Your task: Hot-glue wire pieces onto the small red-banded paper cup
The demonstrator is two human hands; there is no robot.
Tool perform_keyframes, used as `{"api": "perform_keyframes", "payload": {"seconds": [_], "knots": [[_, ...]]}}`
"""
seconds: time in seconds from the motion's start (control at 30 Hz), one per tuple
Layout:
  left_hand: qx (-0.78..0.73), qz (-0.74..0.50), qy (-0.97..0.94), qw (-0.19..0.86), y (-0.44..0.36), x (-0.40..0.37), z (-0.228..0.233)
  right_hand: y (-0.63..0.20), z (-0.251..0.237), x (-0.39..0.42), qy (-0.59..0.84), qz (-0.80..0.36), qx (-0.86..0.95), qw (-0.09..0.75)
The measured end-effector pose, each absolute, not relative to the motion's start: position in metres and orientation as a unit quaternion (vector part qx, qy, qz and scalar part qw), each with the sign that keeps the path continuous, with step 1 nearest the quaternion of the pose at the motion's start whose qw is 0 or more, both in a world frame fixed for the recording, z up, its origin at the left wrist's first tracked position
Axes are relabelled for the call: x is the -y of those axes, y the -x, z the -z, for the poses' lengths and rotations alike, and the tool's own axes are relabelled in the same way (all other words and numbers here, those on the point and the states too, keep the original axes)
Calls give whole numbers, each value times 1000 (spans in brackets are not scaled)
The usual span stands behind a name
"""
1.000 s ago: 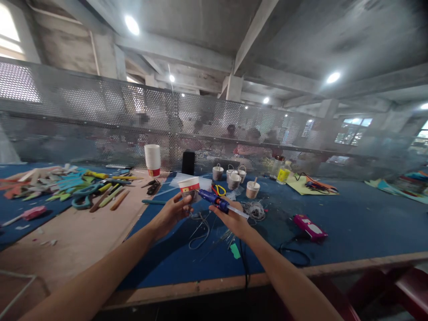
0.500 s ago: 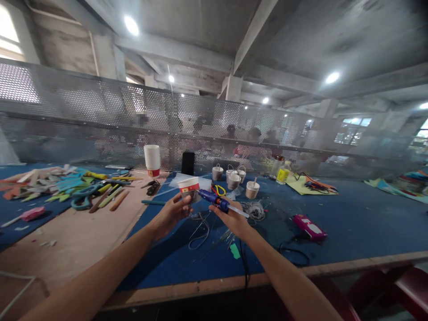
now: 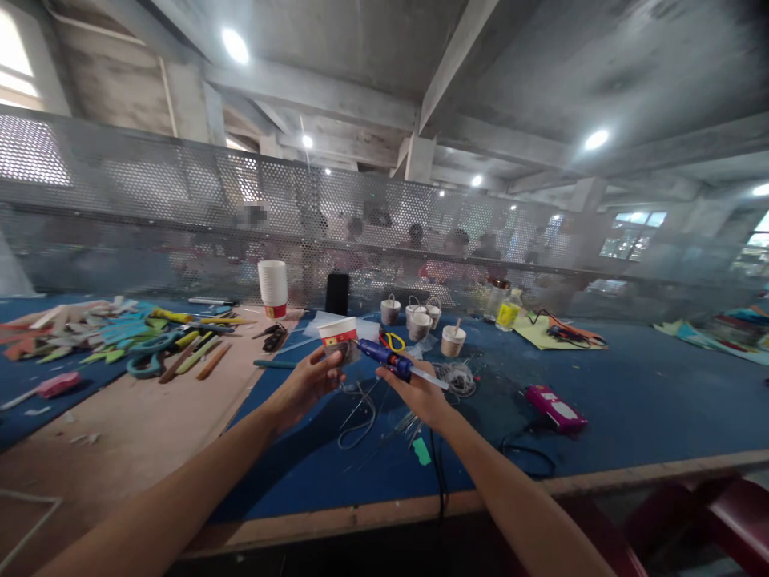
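Observation:
My left hand (image 3: 312,380) is closed around a red and white paper cup (image 3: 340,330), its lower part wrapped in grey cord. In my right hand (image 3: 417,394) is a blue hot glue gun (image 3: 384,357) with a clear glue stick out of its back end. The gun's nozzle points left and is at the cup's side; whether it touches I cannot tell. A loose length of grey cord (image 3: 362,433) hangs below the cup onto the blue mat. To the right of the glue gun lies a tangled bundle of grey cord (image 3: 460,380).
Several small cord-wrapped cups (image 3: 419,324) stand behind my hands, with yellow-handled scissors (image 3: 394,342) near them. A stack of paper cups (image 3: 273,284) and a phone (image 3: 337,294) are by the mesh partition. Tools and teal scissors (image 3: 150,355) lie left; a magenta box (image 3: 556,407) lies right.

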State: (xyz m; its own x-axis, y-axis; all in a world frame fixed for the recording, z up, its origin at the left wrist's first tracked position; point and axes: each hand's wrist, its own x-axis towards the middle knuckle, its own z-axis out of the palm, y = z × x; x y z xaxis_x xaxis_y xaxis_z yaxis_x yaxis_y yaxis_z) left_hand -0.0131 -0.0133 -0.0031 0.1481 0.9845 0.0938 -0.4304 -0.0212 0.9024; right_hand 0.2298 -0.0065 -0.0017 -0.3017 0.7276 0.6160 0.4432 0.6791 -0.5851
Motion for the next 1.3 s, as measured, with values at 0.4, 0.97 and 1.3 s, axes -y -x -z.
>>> {"api": "perform_keyframes", "payload": {"seconds": [0.4,0.97,1.3], "knots": [[-314,-570,-425,629,12,15,0,-228,0,5,382,-143,783,470],[-301,-569,-417,641,13,16,-2,-228,-1,5,409,-178,759,475],[-303,-561,-415,650,14,16,-2,-230,3,1,404,-192,756,478]]}}
